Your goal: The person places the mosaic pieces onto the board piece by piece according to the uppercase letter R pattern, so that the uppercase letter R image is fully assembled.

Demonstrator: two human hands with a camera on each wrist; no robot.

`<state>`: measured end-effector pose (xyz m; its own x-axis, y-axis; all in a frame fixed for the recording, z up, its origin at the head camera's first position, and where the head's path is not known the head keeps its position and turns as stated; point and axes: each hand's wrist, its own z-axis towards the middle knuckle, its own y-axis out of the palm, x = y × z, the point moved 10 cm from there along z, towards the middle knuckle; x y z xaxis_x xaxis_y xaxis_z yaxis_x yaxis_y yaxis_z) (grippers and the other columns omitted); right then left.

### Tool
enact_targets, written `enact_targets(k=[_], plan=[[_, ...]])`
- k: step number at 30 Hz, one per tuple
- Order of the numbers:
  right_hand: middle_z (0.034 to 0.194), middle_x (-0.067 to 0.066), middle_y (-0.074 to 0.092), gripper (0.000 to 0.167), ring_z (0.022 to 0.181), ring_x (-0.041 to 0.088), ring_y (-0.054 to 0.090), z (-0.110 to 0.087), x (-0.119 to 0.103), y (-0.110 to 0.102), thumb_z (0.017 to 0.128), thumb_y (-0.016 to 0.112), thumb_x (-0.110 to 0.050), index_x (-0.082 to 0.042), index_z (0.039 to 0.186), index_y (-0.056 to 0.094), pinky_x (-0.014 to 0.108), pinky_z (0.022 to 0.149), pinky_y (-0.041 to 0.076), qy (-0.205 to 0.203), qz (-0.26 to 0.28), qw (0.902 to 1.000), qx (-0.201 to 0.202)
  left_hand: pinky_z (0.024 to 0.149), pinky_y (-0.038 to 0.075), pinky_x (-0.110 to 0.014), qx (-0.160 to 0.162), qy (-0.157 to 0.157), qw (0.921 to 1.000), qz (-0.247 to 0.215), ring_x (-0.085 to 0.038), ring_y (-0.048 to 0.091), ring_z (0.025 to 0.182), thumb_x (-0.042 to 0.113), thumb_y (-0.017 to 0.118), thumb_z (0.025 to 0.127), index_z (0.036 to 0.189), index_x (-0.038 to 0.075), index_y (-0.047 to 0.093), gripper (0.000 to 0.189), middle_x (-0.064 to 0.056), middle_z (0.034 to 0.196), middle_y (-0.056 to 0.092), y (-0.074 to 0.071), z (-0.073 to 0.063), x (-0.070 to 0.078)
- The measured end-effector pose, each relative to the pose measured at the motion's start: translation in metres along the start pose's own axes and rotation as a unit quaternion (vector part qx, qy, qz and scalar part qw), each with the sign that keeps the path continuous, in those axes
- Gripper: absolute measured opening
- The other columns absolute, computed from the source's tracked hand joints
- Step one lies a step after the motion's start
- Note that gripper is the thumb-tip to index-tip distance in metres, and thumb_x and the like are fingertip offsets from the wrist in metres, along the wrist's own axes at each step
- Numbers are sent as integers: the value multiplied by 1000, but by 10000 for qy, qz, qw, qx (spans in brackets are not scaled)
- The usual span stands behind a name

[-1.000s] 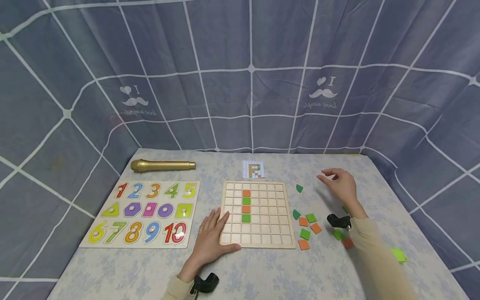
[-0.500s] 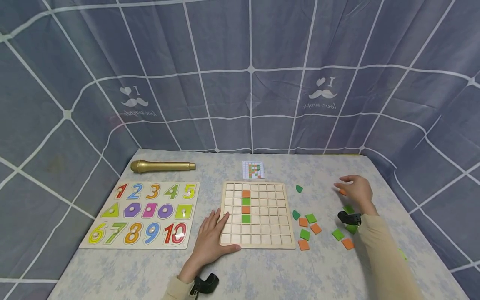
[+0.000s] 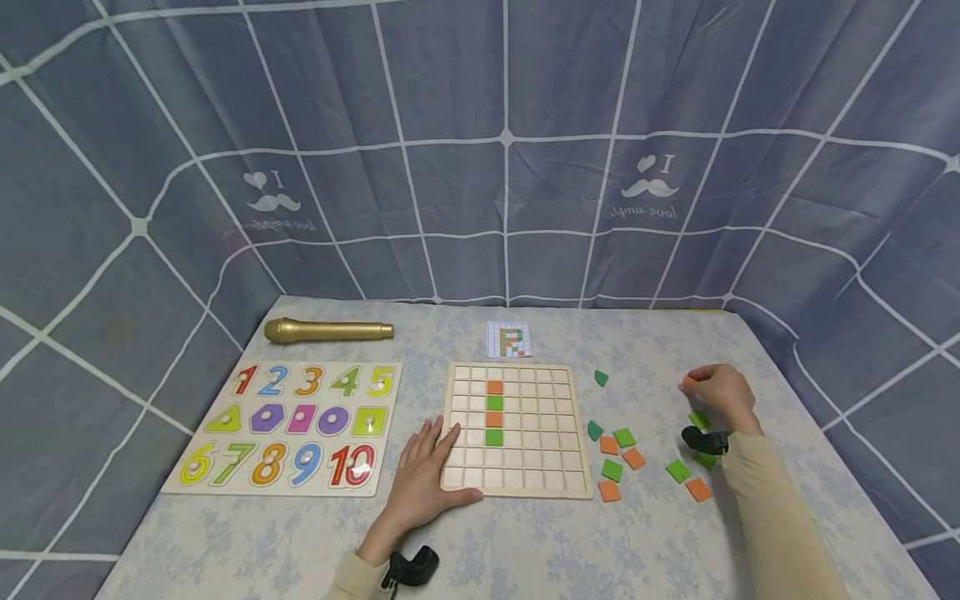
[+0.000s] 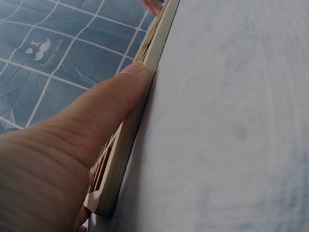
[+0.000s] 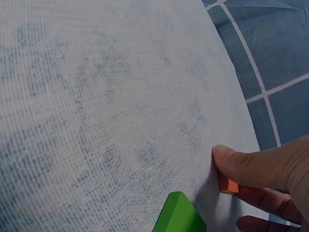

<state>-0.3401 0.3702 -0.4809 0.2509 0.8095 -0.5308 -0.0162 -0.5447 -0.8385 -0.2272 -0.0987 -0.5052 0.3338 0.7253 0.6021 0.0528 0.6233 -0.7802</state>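
My left hand (image 3: pixel 423 478) lies at the near left corner of the wooden grid board (image 3: pixel 525 482), fingers spread along its left side. In the left wrist view the thumb (image 4: pixel 113 94) rests over the front edge of the board. Orange and green square tiles, such as the green tile (image 3: pixel 494 437), stand in one column of the grid. At the right of the table my right hand (image 3: pixel 724 392) pinches an orange square tile (image 5: pixel 228 184) between thumb and fingers. A green tile (image 5: pixel 179 215) lies near that hand in the right wrist view.
Loose tiles, including an orange one (image 3: pixel 610 491) and a dark green quarter-round piece (image 3: pixel 602 378), lie right of the board. A pattern card (image 3: pixel 509 340) lies behind it. A number puzzle (image 3: pixel 281 427) and a gold microphone (image 3: pixel 328 331) are at the left.
My right hand has moved right and slightly nearer, down to the orange tile, and its fingers have closed on it. The left hand has stayed on the board.
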Motion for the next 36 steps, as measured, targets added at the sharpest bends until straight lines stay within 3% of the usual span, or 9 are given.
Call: enact_targets(k=[10,18,21,27,36], plan=[[95,19,64,33,78,33,58,-1,2,-3,82,73,-24,1,100,63,42,60,40,-10,4,9999,109,109,12,-55,21,13,10000,19,-40,14,139,57,77,67,144,6,41,99,-24,150,26,0,0,0],[79,10,64,23,66,29,58,-5,-19,-5,80,74,-25,-6,88,64,44,56,40,-322,-290,9975,555,109,12,-56,15,-8,10000,8,-40,14,139,56,78,67,144,5,41,99,-24,150,26,-1,1,2],[73,5,63,24,61,24,56,-12,-40,3,80,76,-25,-5,87,64,38,51,40,-510,-252,9965,617,109,12,-55,14,-10,10000,24,-40,14,139,57,77,67,144,5,42,99,-24,150,26,-1,1,2],[70,2,60,25,56,17,51,-40,-106,34,79,78,-27,-7,81,63,31,47,37,-1376,138,9895,421,109,12,-55,6,-31,10000,20,-39,14,140,57,77,67,144,6,42,99,-23,150,26,-1,0,0],[65,-8,57,14,51,13,43,-97,-191,95,75,82,-25,-18,74,69,28,44,33,-2625,714,9619,-276,109,12,-55,-32,-28,10000,51,-39,13,140,58,76,68,145,6,40,99,-22,151,25,0,0,0]])
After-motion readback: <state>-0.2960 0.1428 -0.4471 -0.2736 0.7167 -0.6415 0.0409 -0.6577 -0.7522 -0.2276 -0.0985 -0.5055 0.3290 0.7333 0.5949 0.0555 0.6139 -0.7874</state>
